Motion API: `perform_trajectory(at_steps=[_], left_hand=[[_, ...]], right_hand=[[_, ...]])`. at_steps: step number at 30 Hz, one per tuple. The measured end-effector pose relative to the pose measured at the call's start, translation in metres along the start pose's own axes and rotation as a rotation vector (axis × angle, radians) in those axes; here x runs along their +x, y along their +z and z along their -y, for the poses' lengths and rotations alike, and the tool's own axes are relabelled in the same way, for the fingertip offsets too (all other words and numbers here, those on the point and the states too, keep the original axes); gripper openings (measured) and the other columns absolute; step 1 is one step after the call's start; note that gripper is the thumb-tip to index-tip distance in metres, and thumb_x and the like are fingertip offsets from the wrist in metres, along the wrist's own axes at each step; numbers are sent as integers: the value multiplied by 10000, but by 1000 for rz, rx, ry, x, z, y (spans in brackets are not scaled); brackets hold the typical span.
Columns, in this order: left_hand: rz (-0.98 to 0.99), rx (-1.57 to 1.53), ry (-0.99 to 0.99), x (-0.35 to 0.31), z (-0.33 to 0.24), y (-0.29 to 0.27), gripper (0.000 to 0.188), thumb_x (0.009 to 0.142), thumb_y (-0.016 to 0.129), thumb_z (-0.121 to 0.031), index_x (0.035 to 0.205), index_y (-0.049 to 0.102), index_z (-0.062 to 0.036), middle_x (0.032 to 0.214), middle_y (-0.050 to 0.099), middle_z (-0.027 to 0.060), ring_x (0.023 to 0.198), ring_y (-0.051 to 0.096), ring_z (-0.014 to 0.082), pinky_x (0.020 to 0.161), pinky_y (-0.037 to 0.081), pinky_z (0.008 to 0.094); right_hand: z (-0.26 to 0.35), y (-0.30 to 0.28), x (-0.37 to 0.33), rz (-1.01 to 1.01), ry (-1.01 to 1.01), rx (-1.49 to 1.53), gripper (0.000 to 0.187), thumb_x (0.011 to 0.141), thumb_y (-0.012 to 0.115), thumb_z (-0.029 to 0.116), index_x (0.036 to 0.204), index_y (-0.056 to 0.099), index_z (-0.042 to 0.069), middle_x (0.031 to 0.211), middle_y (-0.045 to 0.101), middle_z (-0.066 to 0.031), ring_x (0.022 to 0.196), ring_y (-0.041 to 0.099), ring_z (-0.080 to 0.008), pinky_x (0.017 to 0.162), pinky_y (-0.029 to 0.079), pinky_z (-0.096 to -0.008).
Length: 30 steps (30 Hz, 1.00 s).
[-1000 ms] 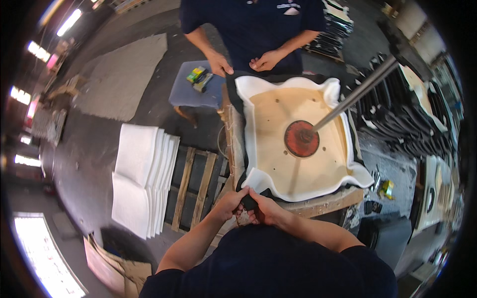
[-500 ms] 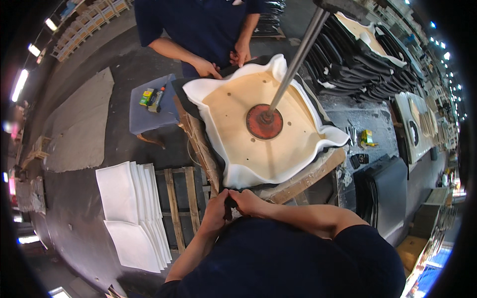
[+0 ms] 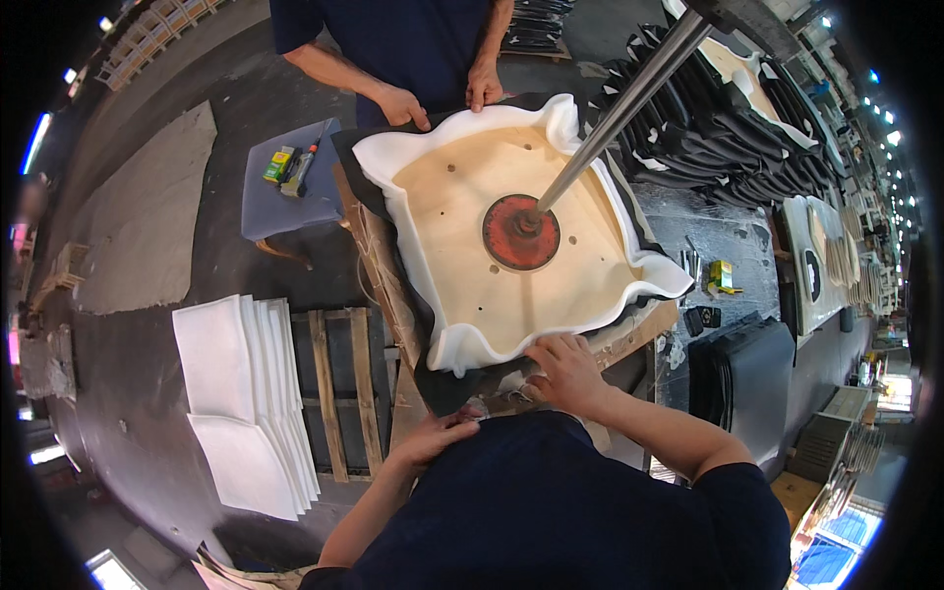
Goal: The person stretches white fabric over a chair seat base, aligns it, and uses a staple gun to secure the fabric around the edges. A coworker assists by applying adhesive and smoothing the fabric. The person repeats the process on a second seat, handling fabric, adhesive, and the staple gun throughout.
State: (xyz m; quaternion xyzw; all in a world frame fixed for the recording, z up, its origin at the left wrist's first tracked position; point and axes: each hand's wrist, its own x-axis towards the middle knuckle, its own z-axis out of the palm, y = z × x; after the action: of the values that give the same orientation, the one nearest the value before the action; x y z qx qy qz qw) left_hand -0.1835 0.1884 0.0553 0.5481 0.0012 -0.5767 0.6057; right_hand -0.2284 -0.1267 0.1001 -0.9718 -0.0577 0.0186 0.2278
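A square wooden board [image 3: 447, 261] lies in front of me with white foam padding [image 3: 408, 280] curling up round its edges. Black cover fabric [image 3: 442, 388] shows beneath the foam, its near left corner hanging loose. A round red press plate [image 3: 506, 246] on a metal rod [image 3: 629, 98] sits on the board's middle. My right hand [image 3: 570, 379] lies against the near edge of the foam, fingers apart and bent. Beside my body, below the loose corner, my left hand [image 3: 433, 441] is closed at a small shiny reddish thing, which I cannot make out.
Across the board, a co-worker's two hands [image 3: 401, 106] hold the far fabric edge. A wooden frame [image 3: 369, 246] supports the work. White foam sheets [image 3: 236, 364] and a pallet [image 3: 339, 393] are at left; black padded pieces [image 3: 688, 128] and dark sheets [image 3: 742, 374] at right.
My hands have parted from the near left corner: the right moved right onto the foam edge, the left dropped toward my body. The black corner now hangs free. The co-worker's hands now grip the far edge.
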Motion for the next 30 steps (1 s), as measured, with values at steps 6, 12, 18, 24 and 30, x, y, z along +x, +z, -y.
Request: perform_trajectory(at_steps=[6,12,18,24,30], left_hand=[[26,-279,-204,63,-7,19,855,1090,487,-767,1411,657,7,1006,726,61,902,662,102,800,507,221],[-439,-529,-291,91,-54,83,817,1126,402,-718,1092,749,21,687,675,44,513,603,162,486,485,317],[-703,-488,-54,93,-36,102,649,1161,451,-533,909,715,4,621,591,55,494,532,183,476,431,357],[-794,-450,76,89,-25,103,602,1158,512,-467,834,689,8,561,549,71,485,530,204,468,433,380],[-722,-514,3,95,-31,102,603,1145,533,-482,911,731,37,623,655,112,511,596,224,503,512,380]], right_hand=[[-24,8,20,48,-257,16,358,829,863,266,1141,749,133,1097,682,-38,1115,638,-273,1015,445,-476],[-50,30,30,156,-314,55,142,822,762,167,942,716,107,980,702,-66,1019,687,-287,936,484,-475],[-63,42,39,106,-358,226,134,817,748,179,905,698,90,927,692,-101,909,705,-359,812,539,-495],[-63,34,34,91,-330,327,121,863,746,148,963,734,82,939,701,-113,910,710,-369,795,559,-497],[-91,-5,-1,46,-265,207,268,870,750,99,1137,760,79,1101,728,-104,1047,720,-336,901,566,-468]])
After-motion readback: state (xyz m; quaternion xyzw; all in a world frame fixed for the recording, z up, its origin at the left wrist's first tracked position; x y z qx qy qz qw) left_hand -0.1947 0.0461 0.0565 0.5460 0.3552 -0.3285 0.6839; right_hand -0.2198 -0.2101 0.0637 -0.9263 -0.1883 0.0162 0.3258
